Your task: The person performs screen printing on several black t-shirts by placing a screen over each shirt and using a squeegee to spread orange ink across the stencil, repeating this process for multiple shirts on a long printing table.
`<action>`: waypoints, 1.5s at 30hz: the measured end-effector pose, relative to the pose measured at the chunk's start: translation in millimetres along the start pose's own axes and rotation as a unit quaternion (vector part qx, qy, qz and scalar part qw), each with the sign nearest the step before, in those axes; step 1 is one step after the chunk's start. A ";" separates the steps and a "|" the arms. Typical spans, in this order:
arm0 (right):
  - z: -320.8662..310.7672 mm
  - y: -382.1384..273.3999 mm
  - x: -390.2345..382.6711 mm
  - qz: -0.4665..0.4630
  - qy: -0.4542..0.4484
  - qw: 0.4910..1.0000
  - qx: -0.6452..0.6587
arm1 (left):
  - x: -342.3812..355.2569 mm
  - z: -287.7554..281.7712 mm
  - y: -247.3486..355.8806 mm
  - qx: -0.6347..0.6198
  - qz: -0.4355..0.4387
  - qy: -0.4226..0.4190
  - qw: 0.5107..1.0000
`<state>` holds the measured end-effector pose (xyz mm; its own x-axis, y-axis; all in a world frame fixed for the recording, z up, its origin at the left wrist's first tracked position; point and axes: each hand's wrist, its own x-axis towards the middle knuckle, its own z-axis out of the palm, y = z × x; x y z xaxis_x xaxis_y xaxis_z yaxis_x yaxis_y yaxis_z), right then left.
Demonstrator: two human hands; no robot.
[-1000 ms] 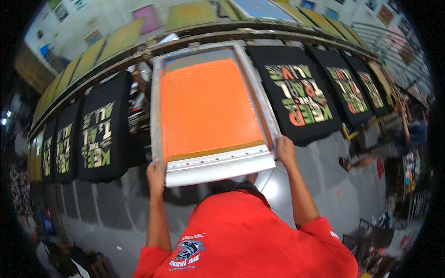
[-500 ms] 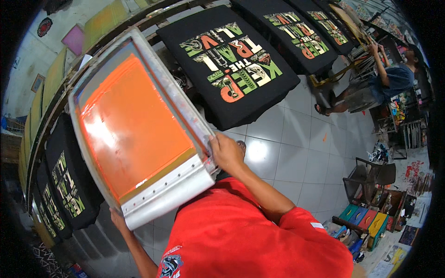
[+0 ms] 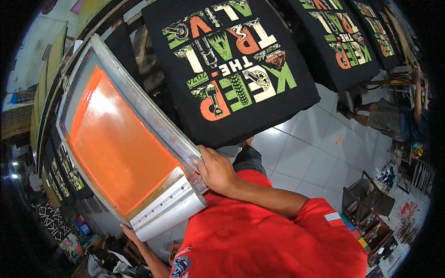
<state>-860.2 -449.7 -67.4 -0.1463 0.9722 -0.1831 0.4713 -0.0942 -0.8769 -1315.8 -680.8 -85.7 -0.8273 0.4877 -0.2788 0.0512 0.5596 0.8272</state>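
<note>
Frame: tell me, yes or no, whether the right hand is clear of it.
No, the right hand grips the right side of the frame, near its lower corner.

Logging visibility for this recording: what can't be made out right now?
All in the head view:
Screen-printing frame: underside faces away from the camera.
Left hand: fingers partly hidden by the frame's lower corner.
Far-left black printed shirts: partly behind the frame, prints too small.
Co-worker: head lost at the dark right rim.
</note>
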 end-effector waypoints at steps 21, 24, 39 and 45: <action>73.8 -45.3 -0.4 0.008 0.183 0.978 -0.096 | 142.3 0.5 61.3 0.077 0.121 -0.076 0.987; 82.3 -60.9 -1.3 -0.011 0.225 0.969 -0.100 | 156.3 1.1 71.9 0.084 0.142 -0.084 0.983; 91.1 -55.2 -3.7 0.069 0.214 0.968 -0.115 | 164.0 14.5 79.3 0.097 0.170 -0.107 0.975; 99.7 -45.3 1.7 0.066 0.225 0.966 -0.109 | 168.6 19.9 67.7 0.120 0.166 -0.099 0.974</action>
<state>-968.5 -465.2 -72.3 0.2970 0.9543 -0.0324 0.6398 -0.2240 -0.7352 -1440.7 -547.3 -86.4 -0.6201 0.7748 -0.1229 0.4466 0.4775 0.7567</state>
